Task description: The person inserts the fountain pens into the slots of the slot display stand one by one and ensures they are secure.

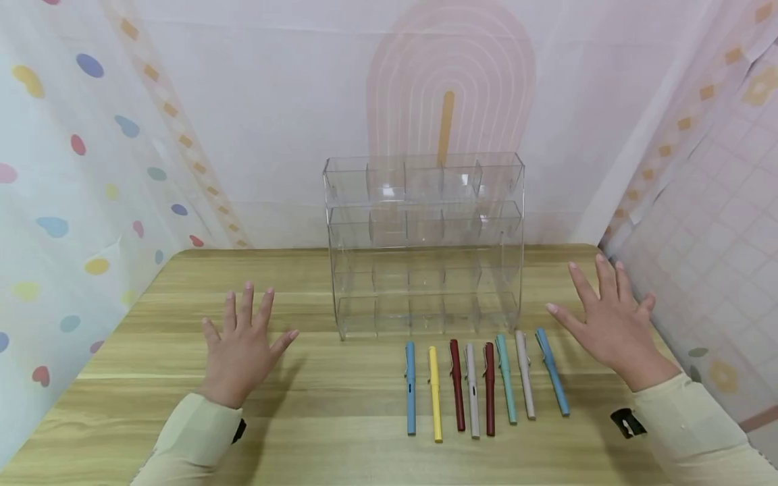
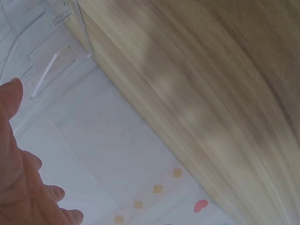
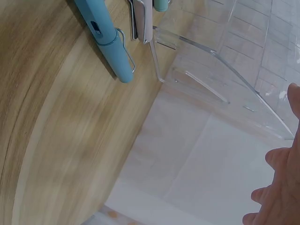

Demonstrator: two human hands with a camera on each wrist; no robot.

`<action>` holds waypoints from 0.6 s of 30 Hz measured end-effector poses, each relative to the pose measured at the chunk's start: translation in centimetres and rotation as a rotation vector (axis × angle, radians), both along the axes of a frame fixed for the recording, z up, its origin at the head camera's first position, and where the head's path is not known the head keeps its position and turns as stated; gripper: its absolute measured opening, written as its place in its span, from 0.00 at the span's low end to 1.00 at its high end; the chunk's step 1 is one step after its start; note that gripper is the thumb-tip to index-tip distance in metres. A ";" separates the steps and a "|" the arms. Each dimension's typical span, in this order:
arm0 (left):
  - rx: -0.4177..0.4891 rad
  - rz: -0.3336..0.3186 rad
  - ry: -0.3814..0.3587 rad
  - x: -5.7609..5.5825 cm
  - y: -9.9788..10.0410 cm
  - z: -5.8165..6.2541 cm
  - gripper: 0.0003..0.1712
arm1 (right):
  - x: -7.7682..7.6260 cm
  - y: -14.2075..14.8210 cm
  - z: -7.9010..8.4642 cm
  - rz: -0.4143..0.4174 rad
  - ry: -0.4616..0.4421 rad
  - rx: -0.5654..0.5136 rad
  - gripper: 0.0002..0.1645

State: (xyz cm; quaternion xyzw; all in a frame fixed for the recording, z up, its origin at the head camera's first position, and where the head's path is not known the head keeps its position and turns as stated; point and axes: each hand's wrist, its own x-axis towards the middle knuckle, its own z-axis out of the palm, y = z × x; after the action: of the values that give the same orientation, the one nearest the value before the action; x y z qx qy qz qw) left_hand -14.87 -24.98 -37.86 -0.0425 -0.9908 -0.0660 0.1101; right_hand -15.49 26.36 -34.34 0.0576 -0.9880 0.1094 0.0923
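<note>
Pens [image 1: 473, 388], eight in a row, lie apart on the worktop [image 1: 340, 412] between the two hands, in front of a clear tiered rack [image 1: 425, 314]. Order from left: blue pen [image 1: 410, 405], yellow pen [image 1: 435, 401], dark red pen [image 1: 458, 395], grey pen [image 1: 474, 412], second dark red pen [image 1: 489, 395], teal pen [image 1: 507, 388], second grey pen [image 1: 525, 381], second blue pen [image 1: 554, 378]. All lie lengthwise, clip ends toward the rack; the second blue pen slants most, its clip end leaning left. Left hand [image 1: 238, 358]: fingers straight and spread, left of rack and row, well apart from the first blue pen. Right hand [image 1: 614, 331]: fingers likewise spread, right of the row, near the second blue pen and closer to the pens than the left hand is; its thumb points toward the rack's right side. Contact of either palm with the worktop: cannot tell. Right wrist view: second blue pen nearest the camera, second grey pen beside it, rack side beyond, fingers at the far edge of the view. Left wrist view: thumb and fingertips at the left edge, rack corner above.
</note>
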 end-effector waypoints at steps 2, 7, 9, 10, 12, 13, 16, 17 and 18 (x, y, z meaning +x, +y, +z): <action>0.001 -0.004 -0.004 0.0 0.1 0.0 0.46 | 0.1 0.0 -0.1 -0.004 -0.006 0.000 0.51; 0.003 -0.003 -0.015 0.0 0.3 0.3 0.47 | 0.2 -0.1 0.0 -0.003 -0.014 -0.007 0.51; 0.007 -0.003 -0.022 -0.1 0.4 0.3 0.47 | 0.2 -0.2 0.1 -0.003 -0.015 -0.015 0.51; 0.012 -0.004 -0.026 -0.1 0.6 0.4 0.47 | 0.2 -0.2 0.1 -0.003 -0.016 -0.019 0.51; 0.029 -0.005 -0.041 -0.2 0.9 0.5 0.48 | 0.3 -0.3 0.1 0.000 -0.018 -0.034 0.51; 0.038 -0.005 -0.051 -0.3 1.0 0.5 0.48 | 0.4 -0.3 0.1 0.001 -0.021 -0.041 0.51; 0.076 -0.008 -0.067 -0.5 1.6 0.7 0.48 | 0.5 -0.4 0.1 0.006 -0.024 -0.064 0.51; 0.090 -0.011 -0.065 -0.5 1.7 0.7 0.49 | 0.5 -0.4 0.0 0.007 -0.026 -0.073 0.51; 0.105 -0.015 -0.061 -0.7 1.9 0.7 0.49 | 0.6 -0.5 0.0 0.009 -0.029 -0.084 0.51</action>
State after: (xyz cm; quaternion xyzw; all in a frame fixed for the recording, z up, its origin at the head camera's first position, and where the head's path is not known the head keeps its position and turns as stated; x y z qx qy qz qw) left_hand -15.52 -23.05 -37.15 -0.0419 -0.9885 -0.1201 0.0815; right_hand -14.94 25.90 -34.31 0.0567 -0.9835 0.1522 0.0800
